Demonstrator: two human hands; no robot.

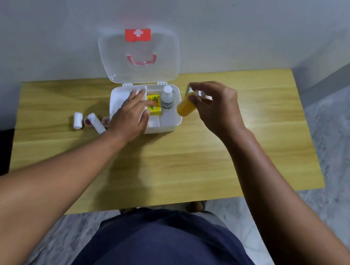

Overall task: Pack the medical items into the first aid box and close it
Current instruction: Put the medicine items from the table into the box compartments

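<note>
my right hand (216, 106) is pinching the orange bottle (186, 107) by its capped top, fingers pressed around the neck so the body hangs down and tilts toward the first aid box (171, 120). i hold it from above like that, i think, so it can go straight down into a compartment without my knuckles catching the rim. right now it hangs just beside the box's right wall, not yet inside.

my left hand (130, 117) lies flat and spread over the left part of the box, fingertips reaching the yellow packet (154, 105) in the middle section. it grips nothing; it looks as if it is steadying the box and pressing the packet aside to leave room (the box is light plastic and would likely slide on the wooden table (210, 161) otherwise).

a white bottle (166, 99) already stands upright in the right rear compartment, next to where the orange one would seem to fit. the clear lid (137, 57) stands open, leaning back toward the wall, so nothing blocks the way in.

on the table to the left of the box two white rolls (77, 120) and some small reddish pieces (106, 121), partly hidden behind my wrist, are left to pack, so closing is some way off.
</note>
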